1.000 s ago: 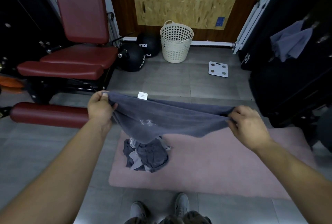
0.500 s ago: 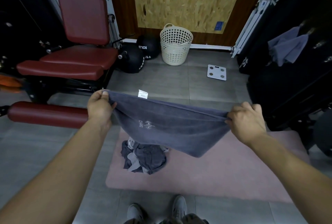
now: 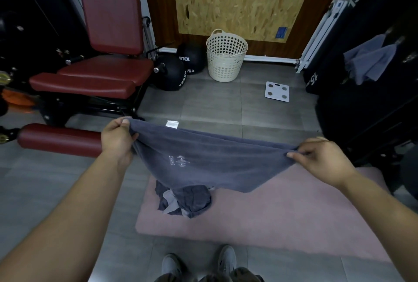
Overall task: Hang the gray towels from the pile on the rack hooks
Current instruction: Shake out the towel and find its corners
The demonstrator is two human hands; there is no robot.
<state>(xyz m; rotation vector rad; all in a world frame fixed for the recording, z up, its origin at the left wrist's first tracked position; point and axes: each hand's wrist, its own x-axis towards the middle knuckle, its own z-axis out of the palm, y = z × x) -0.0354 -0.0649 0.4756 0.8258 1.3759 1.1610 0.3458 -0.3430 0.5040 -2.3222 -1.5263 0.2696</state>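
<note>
Two hands [image 3: 117, 140] [image 3: 323, 159], two towels [image 3: 214, 159] [image 3: 371, 62], one pile [image 3: 187, 200]

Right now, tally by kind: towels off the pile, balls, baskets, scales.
Towels: 2, the held towel and the hung towel
Balls: 2
Basket: 1
Scale: 1
Total: 6

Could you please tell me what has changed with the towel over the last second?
The gray towel has unfurled: its bunched right half dropped open into a flat sheet. The left hand and right hand still grip its top corners; the pile stayed put.
</note>
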